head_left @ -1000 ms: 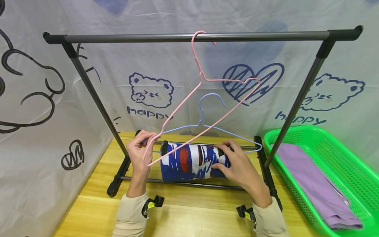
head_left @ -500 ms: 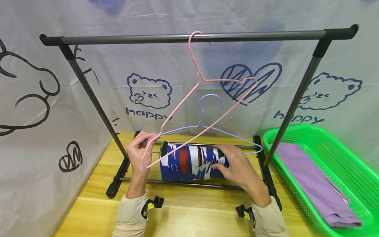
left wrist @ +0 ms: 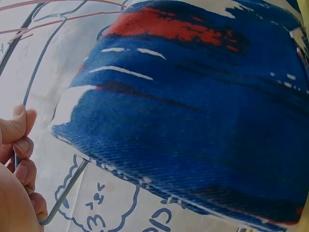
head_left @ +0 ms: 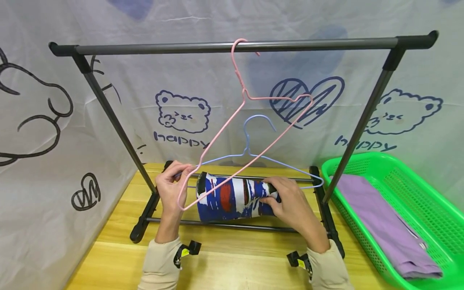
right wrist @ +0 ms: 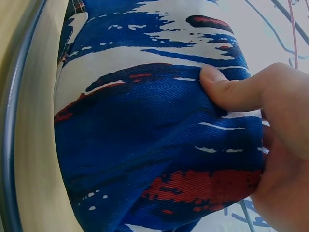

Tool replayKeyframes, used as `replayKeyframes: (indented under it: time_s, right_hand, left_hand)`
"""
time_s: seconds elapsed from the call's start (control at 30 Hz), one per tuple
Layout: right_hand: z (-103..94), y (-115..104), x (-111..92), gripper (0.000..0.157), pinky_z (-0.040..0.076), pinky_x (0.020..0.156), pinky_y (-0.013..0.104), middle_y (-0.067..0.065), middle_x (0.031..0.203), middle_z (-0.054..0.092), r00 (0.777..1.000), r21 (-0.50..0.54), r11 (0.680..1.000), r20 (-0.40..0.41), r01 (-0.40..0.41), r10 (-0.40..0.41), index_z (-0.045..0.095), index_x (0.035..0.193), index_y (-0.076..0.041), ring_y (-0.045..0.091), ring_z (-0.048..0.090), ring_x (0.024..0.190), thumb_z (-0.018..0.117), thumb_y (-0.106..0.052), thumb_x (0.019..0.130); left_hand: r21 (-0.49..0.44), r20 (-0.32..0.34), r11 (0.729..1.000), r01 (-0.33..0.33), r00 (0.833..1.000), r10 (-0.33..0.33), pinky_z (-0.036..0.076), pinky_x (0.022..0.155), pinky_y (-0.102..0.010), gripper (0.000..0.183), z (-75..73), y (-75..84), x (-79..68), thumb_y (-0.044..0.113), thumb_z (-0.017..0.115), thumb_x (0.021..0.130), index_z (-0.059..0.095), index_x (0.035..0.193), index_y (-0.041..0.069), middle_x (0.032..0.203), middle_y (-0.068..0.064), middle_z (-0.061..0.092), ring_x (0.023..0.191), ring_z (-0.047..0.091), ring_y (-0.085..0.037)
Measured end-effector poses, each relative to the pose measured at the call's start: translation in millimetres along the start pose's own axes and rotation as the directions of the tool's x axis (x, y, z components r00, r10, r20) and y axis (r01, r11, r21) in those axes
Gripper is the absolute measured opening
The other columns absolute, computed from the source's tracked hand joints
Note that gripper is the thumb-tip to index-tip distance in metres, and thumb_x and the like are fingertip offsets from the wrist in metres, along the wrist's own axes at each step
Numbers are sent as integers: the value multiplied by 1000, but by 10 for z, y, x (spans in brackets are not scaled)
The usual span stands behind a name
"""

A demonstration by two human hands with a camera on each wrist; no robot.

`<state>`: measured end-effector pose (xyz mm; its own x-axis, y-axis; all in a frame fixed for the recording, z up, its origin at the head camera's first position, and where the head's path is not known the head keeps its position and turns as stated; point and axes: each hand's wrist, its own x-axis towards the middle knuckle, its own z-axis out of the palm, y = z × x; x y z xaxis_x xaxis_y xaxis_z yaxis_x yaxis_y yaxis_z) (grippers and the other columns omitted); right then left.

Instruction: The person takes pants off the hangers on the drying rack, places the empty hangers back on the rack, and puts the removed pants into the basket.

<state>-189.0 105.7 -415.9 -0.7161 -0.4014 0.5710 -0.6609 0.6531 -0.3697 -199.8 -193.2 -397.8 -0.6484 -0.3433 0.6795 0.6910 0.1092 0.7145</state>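
Note:
My left hand (head_left: 172, 189) grips the left end of a blue wire clothes hanger (head_left: 247, 151), its fingers curled round the wire in the left wrist view. Over the hanger's bottom bar hangs a folded denim garment (head_left: 225, 203), blue with white, red and black streaks. At the cloth's right end, my right hand (head_left: 293, 203) pinches it, thumb (right wrist: 231, 92) in front and fingers behind. A pink wire clothes hanger (head_left: 222, 131) hangs from the rack's top rail, slanting in front of the blue one. Its lower left corner overlaps my left hand in the head view.
A black and grey garment rack (head_left: 145, 49) stands on the wooden table (head_left: 224, 262), its base bars beneath the garment. To the right, a green plastic basket (head_left: 409, 173) holds a folded purple cloth (head_left: 384, 225). A white printed sheet covers the back and left.
The right fingers, raised and spread a second ago, now lie lower and closer together over the garment's top edge. The pink hanger has swung slightly. My left hand stays nearly still.

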Motion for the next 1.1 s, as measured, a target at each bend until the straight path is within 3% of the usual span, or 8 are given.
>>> replayKeyframes:
  time_s: [0.33,0.5,0.63,0.83,0.93,1.1]
  right_hand:
    - [18,4,-11,37,49,96,55,9,112,74,994,34,999,-107,9,-5,74,114,-9,32,66,107,85,-1,79]
    - [48,10,-24,38,54,89,54,9,110,75,988,50,999,-157,10,-2,77,111,-6,32,68,104,86,2,75]
    - [70,4,-20,38,57,82,53,10,106,76,981,64,997,-193,31,-19,79,108,-5,32,70,101,91,-1,72]
    - [67,-10,-9,40,59,79,51,13,105,77,964,56,996,-260,66,-50,79,107,-3,34,71,99,92,0,68]
    - [58,-16,-9,40,59,78,51,13,104,77,957,54,996,-285,75,-57,79,106,-2,35,71,98,92,2,68]
    - [55,-29,-1,39,60,78,51,14,102,77,951,54,995,-303,87,-67,80,104,-2,35,71,96,91,5,68]
  left_hand:
    - [-86,38,995,50,998,-47,32,52,-16,7,-6,10,8,-16,71,87,75,83,-12,70,-2,64,60,42,-11]
    - [-63,49,996,64,997,-61,34,53,-16,4,-12,17,5,-10,74,88,75,85,-13,72,-1,65,62,44,-11]
    - [-19,55,998,62,997,-61,34,54,-16,13,-26,0,1,-1,80,87,75,85,-13,71,-1,63,63,44,-10]
    - [19,61,999,36,997,-37,34,53,-16,4,-31,-31,3,-6,78,85,79,83,-3,69,-5,61,62,44,-10]
    - [20,71,1000,24,997,-25,33,53,-16,3,-24,-28,3,-5,79,86,77,84,-7,70,-3,62,62,43,-11]
    - [27,72,999,16,997,-18,32,53,-17,17,-20,-26,0,4,81,87,75,84,-12,69,-3,61,61,42,-11]
